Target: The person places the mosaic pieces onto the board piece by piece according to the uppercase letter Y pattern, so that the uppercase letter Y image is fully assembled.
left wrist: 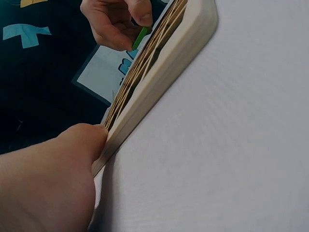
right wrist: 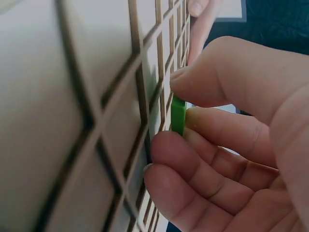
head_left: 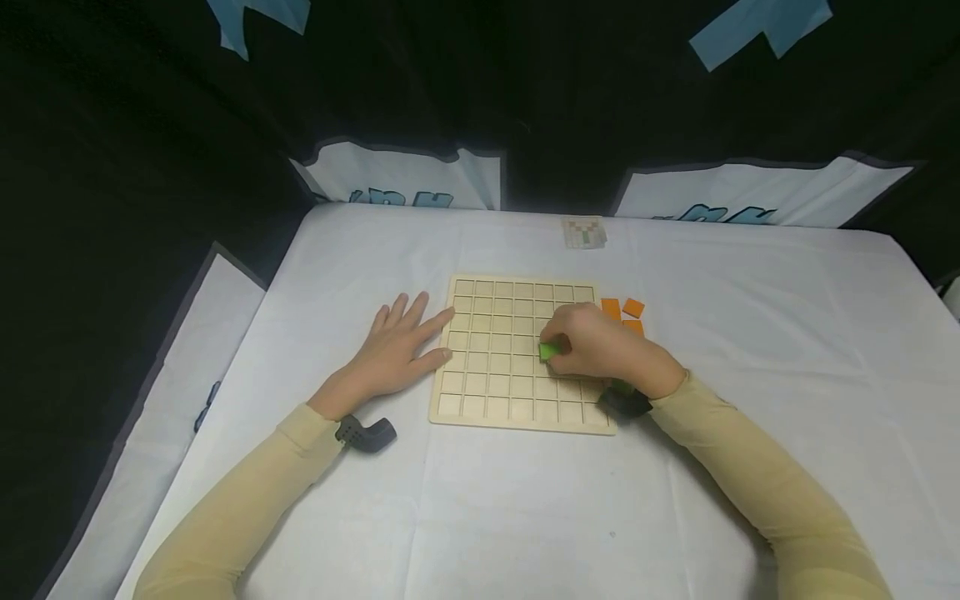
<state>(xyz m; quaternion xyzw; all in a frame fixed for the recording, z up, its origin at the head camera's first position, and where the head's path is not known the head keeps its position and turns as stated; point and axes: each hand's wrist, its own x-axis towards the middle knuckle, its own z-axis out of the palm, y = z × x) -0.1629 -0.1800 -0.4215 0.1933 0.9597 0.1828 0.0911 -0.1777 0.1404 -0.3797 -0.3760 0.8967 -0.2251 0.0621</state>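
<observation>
A pale wooden board [head_left: 480, 387] marked with a grid of square cells lies on the white table. My right hand [head_left: 596, 342] is over the board's right half and pinches a green tile [head_left: 549, 351] between thumb and fingers. In the right wrist view the green tile [right wrist: 178, 116] stands close against the grid; whether it touches the board I cannot tell. My left hand [head_left: 390, 346] rests with spread, straight fingers at the board's left edge, the thumb and index finger touching it. In the left wrist view the thumb [left wrist: 84, 140] meets the board's side.
Several orange tiles [head_left: 611, 309] lie by the board's right edge, partly hidden behind my right hand. A small patterned card [head_left: 584, 232] lies near the table's back edge. Dark cloth [head_left: 562, 100] hangs behind the white-covered table [head_left: 525, 517].
</observation>
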